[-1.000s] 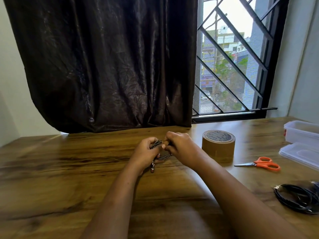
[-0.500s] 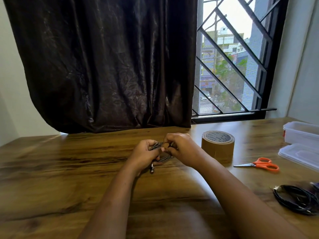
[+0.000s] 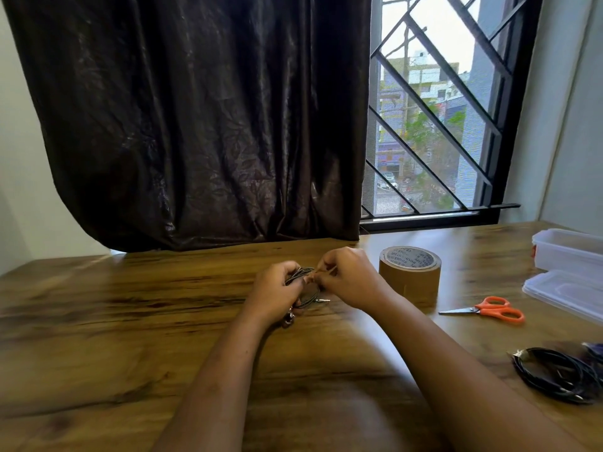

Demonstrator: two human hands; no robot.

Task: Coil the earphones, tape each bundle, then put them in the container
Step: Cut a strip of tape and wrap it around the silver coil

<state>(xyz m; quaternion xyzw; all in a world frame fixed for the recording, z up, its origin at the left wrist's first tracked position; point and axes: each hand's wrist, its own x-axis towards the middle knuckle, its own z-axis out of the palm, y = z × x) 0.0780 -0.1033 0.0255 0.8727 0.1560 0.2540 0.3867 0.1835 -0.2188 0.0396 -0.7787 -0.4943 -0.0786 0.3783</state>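
I see the earphone coil (image 3: 309,297) just above the bench (image 3: 130,321), mid-frame, between the two hands. It is a small bundle of thin, dark grey cable in several loops. A metal plug (image 3: 323,300) pokes out at its four o'clock and an earbud (image 3: 288,320) dangles at seven o'clock. The left hand (image 3: 277,290) has its grip clamped round the loops. The right hand (image 3: 350,277) has its grip pinched together on the top of the coil; what lies under those fingertips is too small to tell. From the hands, a brown tape roll (image 3: 409,272) stands at three o'clock. Orange-handled scissors (image 3: 486,309) lie beyond it. The clear container (image 3: 567,251) and its lid (image 3: 564,288) sit farther right, and a black earphone bundle (image 3: 554,375) lies at four o'clock.
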